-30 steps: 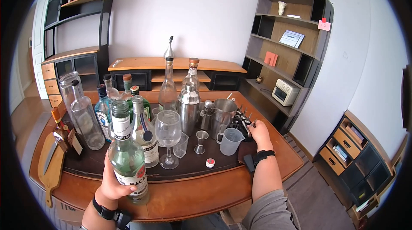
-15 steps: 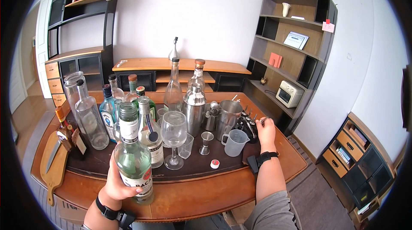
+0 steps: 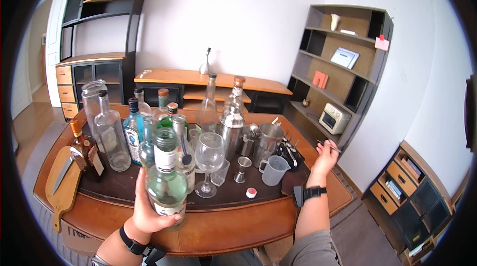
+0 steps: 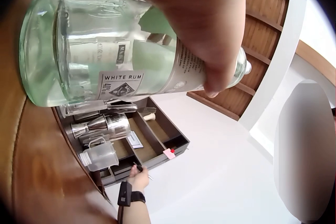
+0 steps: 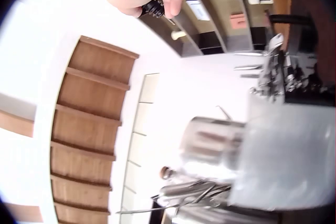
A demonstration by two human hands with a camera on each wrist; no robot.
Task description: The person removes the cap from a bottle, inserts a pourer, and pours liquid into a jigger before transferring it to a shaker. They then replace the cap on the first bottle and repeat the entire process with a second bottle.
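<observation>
The left hand grips the rum bottle, its thumb round the front, just left of the wine glass and nearer the person; whether the base rests on the table I cannot tell. The right hand, well to the right of the glass, pinches a small dark piece with a thin metal tip. The likeliest mishap is the bottle knocking the glass over, since little room lies between them and the glass is top-heavy on its stem; a careless swing of the left hand would do it. The bottle's mouth looks uncapped, so a sharp tilt could spill whatever is inside. The dark piece, held by fingertips only, might slip if the pinch loosens. By count: one rum bottle, one dark piece, one wine glass; to the glass's right, one bottle cap, one metal measure and one plastic jug; behind it, one shaker; far to its left, one knife on one board. At least nine other bottles stand left of and behind the glass, overlapping too much for an exact number.
</observation>
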